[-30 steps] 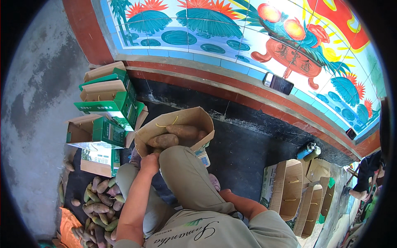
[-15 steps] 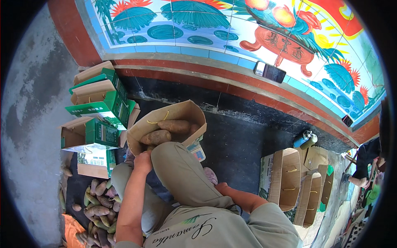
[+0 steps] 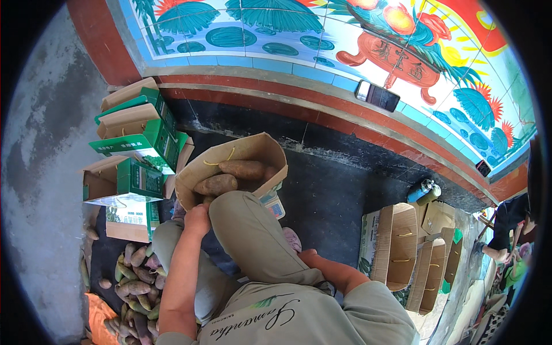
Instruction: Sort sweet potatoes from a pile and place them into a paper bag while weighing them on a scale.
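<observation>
An open cardboard box [image 3: 195, 168] with a yellow cord handle stands in front of my knees, holding several large brown tubers [image 3: 217, 185]. My left hand [image 3: 198, 221] is closed at the box's near edge, beside my raised knee. Its fingertips are hidden, so I cannot make out what is in its grip. Low on the right, my right hand [image 3: 308, 256] rests by my leg close to a pinkish shoe [image 3: 292, 239]; its fingers are mostly out of sight. Past the box, partly behind my knee, sits a pale device with a keypad [image 3: 275, 208].
Green-and-brown open cartons [image 3: 141, 178] stand at the left, with a heap of tubers [image 3: 137, 287] and orange cloth [image 3: 101, 316] below. More cartons [image 3: 397, 247] and bottles [image 3: 421, 190] are at the right. A phone [image 3: 377, 96] leans on the painted wall. Another person [image 3: 506, 230] is at far right.
The view has shifted slightly. Both hands, the box and the tubers in it stay in nearly the same places.
</observation>
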A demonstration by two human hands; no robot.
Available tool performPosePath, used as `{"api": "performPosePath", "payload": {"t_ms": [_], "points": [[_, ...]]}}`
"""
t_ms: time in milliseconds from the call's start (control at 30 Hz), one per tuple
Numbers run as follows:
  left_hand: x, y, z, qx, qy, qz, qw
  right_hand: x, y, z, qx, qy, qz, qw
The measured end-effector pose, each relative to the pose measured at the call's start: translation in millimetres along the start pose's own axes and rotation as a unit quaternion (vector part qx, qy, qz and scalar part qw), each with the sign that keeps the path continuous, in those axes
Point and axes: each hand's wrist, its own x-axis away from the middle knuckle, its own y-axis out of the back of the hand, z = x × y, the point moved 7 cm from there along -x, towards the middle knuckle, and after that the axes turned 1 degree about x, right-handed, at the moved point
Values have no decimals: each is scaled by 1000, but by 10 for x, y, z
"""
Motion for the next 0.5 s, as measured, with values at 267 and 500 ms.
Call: {"api": "performPosePath", "payload": {"t_ms": [267,500], "points": [[-4,-29,43,-16,-5,-7,1000,183,143,76,22,44,-10,999],[-3,41,-58,-11,-7,-3,1000,-12,22,24,30,40,-3,999]]}}
